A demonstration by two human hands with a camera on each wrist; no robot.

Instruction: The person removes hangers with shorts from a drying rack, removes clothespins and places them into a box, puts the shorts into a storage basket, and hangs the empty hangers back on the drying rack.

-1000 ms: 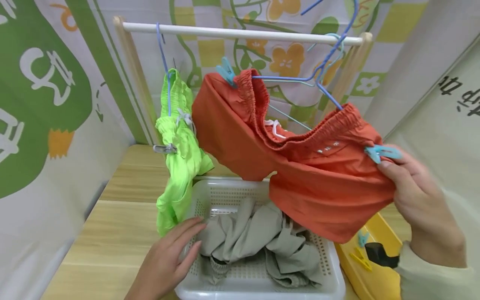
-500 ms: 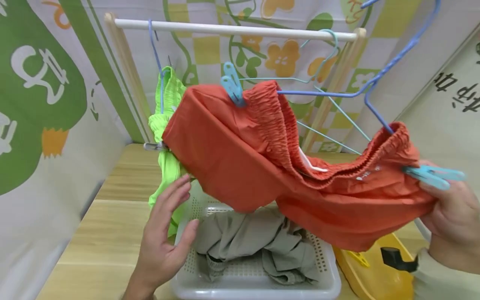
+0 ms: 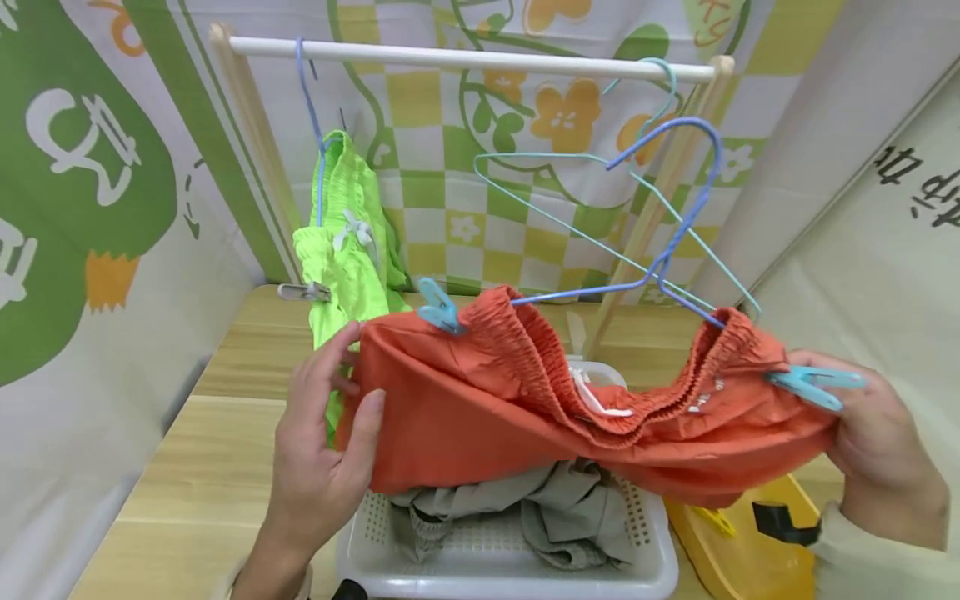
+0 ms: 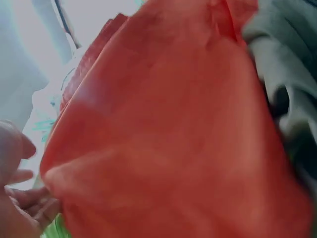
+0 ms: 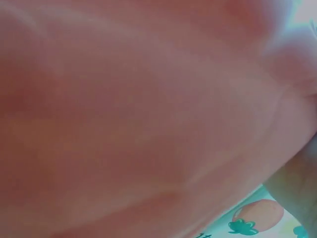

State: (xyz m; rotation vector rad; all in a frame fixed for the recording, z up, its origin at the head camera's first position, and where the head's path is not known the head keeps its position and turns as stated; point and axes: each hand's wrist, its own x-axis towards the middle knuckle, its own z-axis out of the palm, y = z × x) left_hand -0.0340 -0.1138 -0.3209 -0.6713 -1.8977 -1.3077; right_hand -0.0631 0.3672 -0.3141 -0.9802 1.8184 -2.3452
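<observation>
Orange shorts (image 3: 570, 425) are clipped by two light-blue pegs (image 3: 438, 307) to a blue wire hanger (image 3: 667, 192), held low over the basket. My left hand (image 3: 330, 433) pinches the shorts' left edge, thumb on the front; in the left wrist view the orange cloth (image 4: 173, 139) fills the frame beside my fingers (image 4: 25, 198). My right hand (image 3: 870, 433) grips the right waistband end at the peg (image 3: 813, 387). The right wrist view shows only blurred orange cloth (image 5: 148, 109).
A white basket (image 3: 645, 558) holds grey clothes (image 3: 540, 508). Green shorts (image 3: 348, 250) hang from the wooden rail (image 3: 465, 58), along with an empty teal hanger (image 3: 600, 167). A yellow tray (image 3: 750, 550) with pegs sits at right on the wooden table (image 3: 217, 467).
The orange shorts and hanger came down off the rail toward the basket. My left hand rose from the basket and took the shorts' left edge.
</observation>
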